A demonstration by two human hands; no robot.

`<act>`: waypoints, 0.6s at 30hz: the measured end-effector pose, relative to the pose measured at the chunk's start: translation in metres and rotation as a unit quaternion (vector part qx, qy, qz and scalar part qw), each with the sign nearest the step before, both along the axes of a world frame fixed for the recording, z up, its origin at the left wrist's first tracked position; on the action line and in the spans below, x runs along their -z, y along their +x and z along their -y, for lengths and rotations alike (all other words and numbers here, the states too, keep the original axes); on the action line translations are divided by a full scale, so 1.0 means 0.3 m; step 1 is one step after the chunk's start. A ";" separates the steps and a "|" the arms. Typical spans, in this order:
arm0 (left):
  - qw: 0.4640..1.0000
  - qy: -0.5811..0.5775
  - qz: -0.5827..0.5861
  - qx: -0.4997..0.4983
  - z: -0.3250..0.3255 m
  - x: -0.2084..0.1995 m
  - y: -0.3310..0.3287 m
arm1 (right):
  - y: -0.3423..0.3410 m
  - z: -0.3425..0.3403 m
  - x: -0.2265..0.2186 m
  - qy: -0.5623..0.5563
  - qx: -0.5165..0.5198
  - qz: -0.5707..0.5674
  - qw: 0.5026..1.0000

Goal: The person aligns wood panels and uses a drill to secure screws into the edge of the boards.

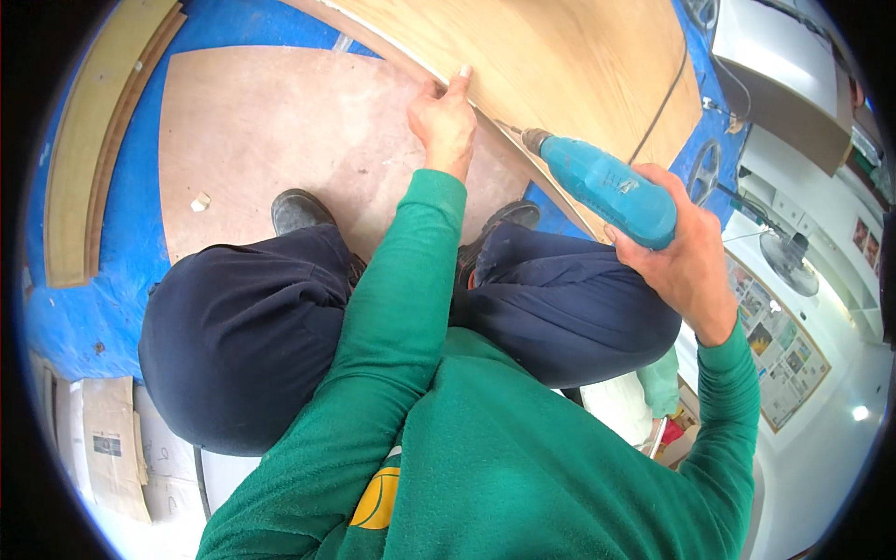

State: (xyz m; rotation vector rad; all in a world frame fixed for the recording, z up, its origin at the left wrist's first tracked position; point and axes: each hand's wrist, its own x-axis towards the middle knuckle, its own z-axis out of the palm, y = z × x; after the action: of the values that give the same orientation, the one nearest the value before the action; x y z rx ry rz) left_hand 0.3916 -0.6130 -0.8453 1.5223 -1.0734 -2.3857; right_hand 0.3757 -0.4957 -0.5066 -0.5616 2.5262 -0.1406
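A teal power drill (607, 189) is gripped in my right hand (686, 257), its chuck pointing up and left. The drill's tip is at the pale edge of a large wooden panel (579, 65); whether it bites into the wood I cannot tell. My left hand (444, 126) pinches that same edge a little farther left, thumb on top and fingers curled under it. The panel stands over a flat, pinkish-brown plywood sheet (252, 121) that lies in front of me.
Curved wooden strips (79, 177) lie at the far left on a blue plastic sheet (121, 317). A small pale scrap (200, 202) rests on the plywood. A dark cord (665, 103) crosses the panel. To the right are a fan (791, 261) and a notice board (779, 341).
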 end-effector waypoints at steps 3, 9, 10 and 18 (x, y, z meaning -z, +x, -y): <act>1.000 -0.018 0.003 0.004 -0.002 0.007 -0.001 | -0.003 -0.003 0.003 -0.010 -0.004 -0.002 1.000; 1.000 -0.012 -0.014 -0.019 -0.008 -0.007 0.002 | -0.010 -0.013 0.006 -0.014 -0.002 -0.002 1.000; 1.000 -0.010 -0.010 -0.016 -0.006 -0.012 -0.001 | -0.010 -0.016 0.007 -0.016 -0.001 -0.003 1.000; 1.000 -0.016 0.008 -0.002 -0.005 0.002 0.000 | -0.017 -0.015 0.001 -0.013 0.019 0.012 1.000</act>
State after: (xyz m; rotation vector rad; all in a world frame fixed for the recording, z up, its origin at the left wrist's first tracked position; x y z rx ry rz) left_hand 0.3917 -0.6117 -0.8460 1.5342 -1.1051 -2.3474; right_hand 0.3707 -0.4913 -0.5070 -0.5198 2.5161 -0.1928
